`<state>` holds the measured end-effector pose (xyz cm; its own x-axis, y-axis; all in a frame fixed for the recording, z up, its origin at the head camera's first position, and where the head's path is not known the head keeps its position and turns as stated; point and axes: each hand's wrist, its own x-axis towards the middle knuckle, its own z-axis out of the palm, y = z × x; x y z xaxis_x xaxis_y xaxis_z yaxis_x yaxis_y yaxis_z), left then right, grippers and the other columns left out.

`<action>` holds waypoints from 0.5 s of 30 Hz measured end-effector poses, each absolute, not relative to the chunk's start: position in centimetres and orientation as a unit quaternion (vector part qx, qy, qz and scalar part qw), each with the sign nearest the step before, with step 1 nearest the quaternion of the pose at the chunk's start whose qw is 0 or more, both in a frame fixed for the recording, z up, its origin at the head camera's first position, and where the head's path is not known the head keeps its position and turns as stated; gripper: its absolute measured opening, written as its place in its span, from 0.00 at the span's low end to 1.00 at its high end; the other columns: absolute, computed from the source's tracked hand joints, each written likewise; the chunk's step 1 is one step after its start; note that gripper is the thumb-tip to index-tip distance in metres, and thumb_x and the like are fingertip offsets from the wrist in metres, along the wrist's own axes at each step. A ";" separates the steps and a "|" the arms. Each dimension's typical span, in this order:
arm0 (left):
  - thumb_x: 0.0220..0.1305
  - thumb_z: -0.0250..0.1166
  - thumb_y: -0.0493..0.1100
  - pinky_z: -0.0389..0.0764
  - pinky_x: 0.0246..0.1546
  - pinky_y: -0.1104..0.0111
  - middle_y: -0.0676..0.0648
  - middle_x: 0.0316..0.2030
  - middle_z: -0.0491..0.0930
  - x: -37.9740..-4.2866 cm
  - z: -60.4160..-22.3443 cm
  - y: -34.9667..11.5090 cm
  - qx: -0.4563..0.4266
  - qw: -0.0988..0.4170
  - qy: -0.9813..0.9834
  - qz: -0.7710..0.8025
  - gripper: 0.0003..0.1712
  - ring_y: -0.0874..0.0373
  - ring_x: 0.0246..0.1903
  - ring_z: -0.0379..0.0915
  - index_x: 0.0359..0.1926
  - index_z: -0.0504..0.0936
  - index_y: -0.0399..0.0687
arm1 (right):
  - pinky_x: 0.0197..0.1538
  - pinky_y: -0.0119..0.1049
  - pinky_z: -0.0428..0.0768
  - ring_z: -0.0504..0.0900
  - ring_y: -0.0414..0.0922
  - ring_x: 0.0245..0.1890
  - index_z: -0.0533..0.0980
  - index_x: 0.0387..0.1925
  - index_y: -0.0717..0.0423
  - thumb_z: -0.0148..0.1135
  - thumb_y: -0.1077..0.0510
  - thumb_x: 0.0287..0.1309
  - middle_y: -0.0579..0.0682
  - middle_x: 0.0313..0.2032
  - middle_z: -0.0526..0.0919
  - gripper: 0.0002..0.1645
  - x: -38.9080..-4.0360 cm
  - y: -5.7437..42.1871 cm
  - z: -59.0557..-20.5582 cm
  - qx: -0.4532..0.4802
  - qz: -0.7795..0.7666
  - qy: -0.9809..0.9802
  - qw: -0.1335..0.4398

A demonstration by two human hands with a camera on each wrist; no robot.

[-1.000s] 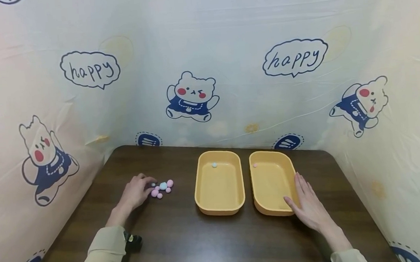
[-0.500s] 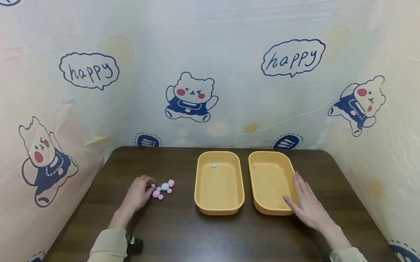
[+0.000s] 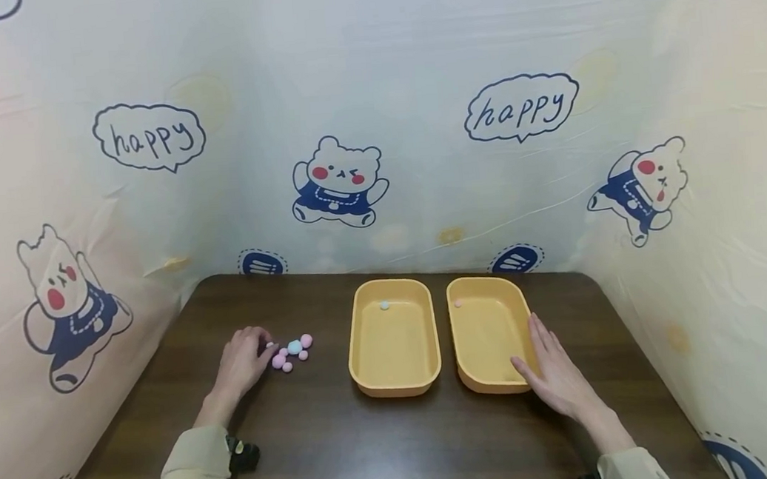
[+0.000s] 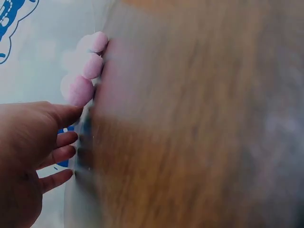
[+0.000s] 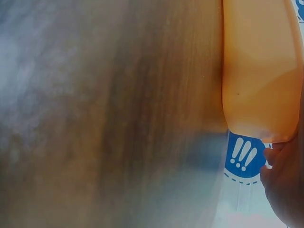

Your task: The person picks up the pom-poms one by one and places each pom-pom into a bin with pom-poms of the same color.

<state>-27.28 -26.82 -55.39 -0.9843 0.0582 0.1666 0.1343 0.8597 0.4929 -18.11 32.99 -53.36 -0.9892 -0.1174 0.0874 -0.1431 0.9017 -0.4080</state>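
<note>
My left hand (image 3: 240,361) is at the left of the table, thumb and forefinger closed about a small light-blue ball (image 3: 270,345) at the edge of a cluster. Beside it lie several pink balls (image 3: 279,361) of differing sizes and a larger light-blue ball (image 3: 294,347). In the left wrist view the thumb tip comes right up to a pink ball (image 4: 80,90), the other fingers extended at the table surface. My right hand (image 3: 560,375) rests with straight fingers along the right side of the right yellow tray (image 3: 490,390), its thumb over the rim.
Left of that tray stands a second yellow tray (image 3: 397,389), with a light-blue ball (image 3: 384,305) in it. The right tray holds a small pink ball (image 3: 458,304). Both stand on a dark brown table (image 3: 371,448), with a printed curtain (image 3: 411,59) behind and at the sides.
The small light-blue ball has shifted slightly left, away from the cluster, along with my left fingers. My right hand has stayed at its tray. The head view has turned slightly right.
</note>
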 end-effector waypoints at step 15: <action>0.75 0.68 0.33 0.87 0.55 0.47 0.30 0.49 0.89 -26.8 -54.8 -27.5 0.000 0.122 -0.918 -0.377 0.12 0.36 0.50 0.85 0.55 0.83 0.33 | 0.84 0.71 0.56 0.51 0.69 0.87 0.42 0.89 0.61 0.53 0.35 0.81 0.65 0.89 0.43 0.56 -18.2 33.2 -53.7 0.081 0.213 -0.972 0.049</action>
